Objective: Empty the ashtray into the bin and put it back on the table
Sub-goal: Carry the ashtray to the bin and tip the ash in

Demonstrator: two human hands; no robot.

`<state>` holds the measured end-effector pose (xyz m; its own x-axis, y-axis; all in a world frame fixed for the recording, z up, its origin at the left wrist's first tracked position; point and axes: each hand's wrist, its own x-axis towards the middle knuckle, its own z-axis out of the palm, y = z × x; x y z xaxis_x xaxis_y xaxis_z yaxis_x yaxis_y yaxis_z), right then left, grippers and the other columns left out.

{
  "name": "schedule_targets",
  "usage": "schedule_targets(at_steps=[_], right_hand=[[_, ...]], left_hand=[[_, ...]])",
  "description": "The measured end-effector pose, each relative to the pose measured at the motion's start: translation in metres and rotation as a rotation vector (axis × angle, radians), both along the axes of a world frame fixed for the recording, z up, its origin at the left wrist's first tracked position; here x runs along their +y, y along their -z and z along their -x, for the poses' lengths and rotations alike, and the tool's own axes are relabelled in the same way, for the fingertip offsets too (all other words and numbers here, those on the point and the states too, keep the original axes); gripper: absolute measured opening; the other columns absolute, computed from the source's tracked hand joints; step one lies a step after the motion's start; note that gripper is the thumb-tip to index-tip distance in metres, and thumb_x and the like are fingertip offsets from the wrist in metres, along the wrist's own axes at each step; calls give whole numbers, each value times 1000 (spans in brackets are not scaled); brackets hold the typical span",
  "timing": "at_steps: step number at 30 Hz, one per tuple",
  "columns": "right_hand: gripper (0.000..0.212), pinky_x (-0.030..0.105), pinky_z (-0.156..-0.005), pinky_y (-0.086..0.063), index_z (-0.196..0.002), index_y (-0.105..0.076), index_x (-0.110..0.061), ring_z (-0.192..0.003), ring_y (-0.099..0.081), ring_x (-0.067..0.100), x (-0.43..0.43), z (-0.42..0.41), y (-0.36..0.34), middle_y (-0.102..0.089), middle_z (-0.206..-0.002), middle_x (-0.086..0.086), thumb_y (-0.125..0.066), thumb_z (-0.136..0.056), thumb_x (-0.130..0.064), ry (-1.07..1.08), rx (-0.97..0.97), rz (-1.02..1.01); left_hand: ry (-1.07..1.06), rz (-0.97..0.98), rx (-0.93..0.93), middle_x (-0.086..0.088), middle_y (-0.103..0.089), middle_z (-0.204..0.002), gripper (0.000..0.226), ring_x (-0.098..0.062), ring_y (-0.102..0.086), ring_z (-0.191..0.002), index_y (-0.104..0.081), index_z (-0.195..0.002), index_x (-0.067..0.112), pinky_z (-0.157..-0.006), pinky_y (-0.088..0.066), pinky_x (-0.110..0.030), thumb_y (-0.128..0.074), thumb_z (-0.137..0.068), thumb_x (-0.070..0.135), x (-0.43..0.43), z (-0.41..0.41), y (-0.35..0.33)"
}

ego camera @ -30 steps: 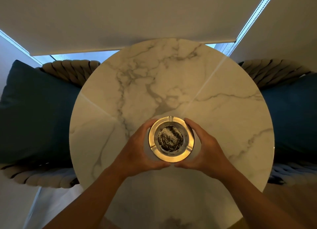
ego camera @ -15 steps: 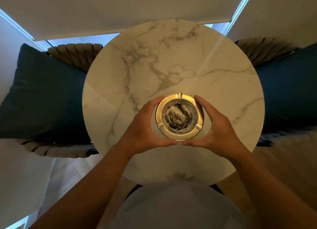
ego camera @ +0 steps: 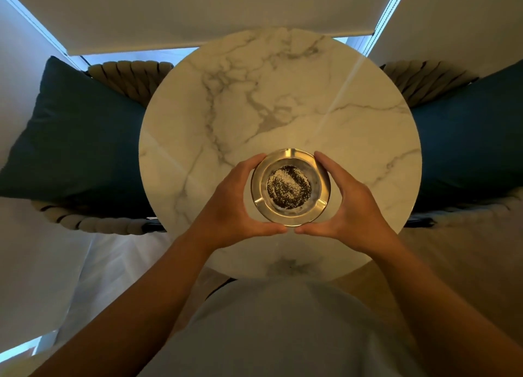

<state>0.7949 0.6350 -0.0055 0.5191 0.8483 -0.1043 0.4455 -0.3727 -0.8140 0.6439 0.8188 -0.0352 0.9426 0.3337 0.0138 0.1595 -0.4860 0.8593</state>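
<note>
Fingers [ego camera: 256, 161] of the left hand [ego camera: 232, 207] and right hand [ego camera: 353, 204] curl around the round gold metal ashtray [ego camera: 290, 187], thumbs nearly meeting at its near edge. Full of dark ash, it sits level over the near part of the round white marble worktop [ego camera: 283, 93].

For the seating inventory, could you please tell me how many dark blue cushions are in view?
2: one cushion left of the round marble table, one cushion right of it; others may lie out of frame.
</note>
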Motion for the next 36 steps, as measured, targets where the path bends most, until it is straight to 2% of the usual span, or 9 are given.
schedule_targets(at_steps=[7, 11, 13, 17, 23, 26, 29, 31, 36], right_hand=[[125, 0, -104, -25, -151, -30, -18, -129, -33, -19, -33, 1, -7, -40, -145, -16, -82, -46, -62, -129, -69, -10], [123, -1, -103, -24, -149, -30, -21, -128, -33, -19, -55, 6, -11, -40, -143, -18, -77, -46, -68, -242, -76, -28], [122, -2, -102, -24, -149, -30, -17, -128, -34, -15, -71, 10, -11, -40, -144, -15, -76, -47, -67, -312, -107, -36], [120, -2, -103, -24, -149, -31, -15, -128, -34, -10, -90, 21, -15, -40, -143, -13, -78, -49, -62, -442, -119, -54], [105, 2, -106, -29, -142, -29, -19, -128, -42, 1, -104, 64, -23, -44, -140, -6, -76, -56, -58, -681, -72, -141], [105, 3, -105, -31, -142, -29, -18, -129, -43, 4, -101, 86, -28, -43, -141, -6, -78, -58, -55, -835, -74, -142], [104, 3, -105, -31, -140, -30, -18, -129, -41, 1, -93, 112, -33, -43, -139, -9, -83, -59, -56, -959, -58, -184], [101, 2, -104, -31, -137, -31, -16, -124, -40, -2, -90, 133, -35, -44, -134, -7, -85, -59, -50, -1039, -62, -238], [95, 18, -103, -36, -135, -37, -14, -120, -45, 8, -81, 192, -36, -51, -126, 5, -91, -59, -30, -1281, -72, -334]], left_hand=[[-139, -15, 12, 12, -45, -147, 115, -2, -44, -135, -31, -149, 21, -111, -38, -21, -86, -56, 61, -56, 21, -7], [-256, -9, 5, 7, -47, -147, 115, -8, -45, -135, -31, -149, 18, -112, -42, -34, -88, -56, 55, -99, 40, -7], [-312, 5, -4, 13, -46, -146, 114, -4, -44, -135, -30, -148, 22, -112, -41, -28, -89, -57, 54, -126, 52, -7], [-453, 43, -1, 28, -42, -140, 113, 9, -40, -131, -29, -147, 32, -104, -31, -2, -91, -55, 53, -171, 76, -7], [-680, 56, 15, 17, -46, -145, 116, 0, -44, -134, -30, -149, 33, -106, -40, -18, -95, -54, 48, -238, 135, -17], [-806, 21, -6, 19, -48, -143, 112, 2, -47, -132, -33, -147, 34, -103, -39, -9, -94, -55, 51, -266, 164, -28], [-923, -4, -36, 17, -49, -143, 109, -3, -49, -132, -36, -147, 29, -105, -43, -18, -94, -57, 49, -285, 187, -34], [-1007, -16, -62, 16, -49, -144, 107, -6, -49, -133, -37, -147, 29, -105, -45, -25, -94, -59, 47, -301, 204, -34], [-1230, -4, -115, 20, -46, -146, 106, -5, -45, -136, -34, -148, 33, -108, -41, -20, -93, -61, 45, -344, 249, -29]])
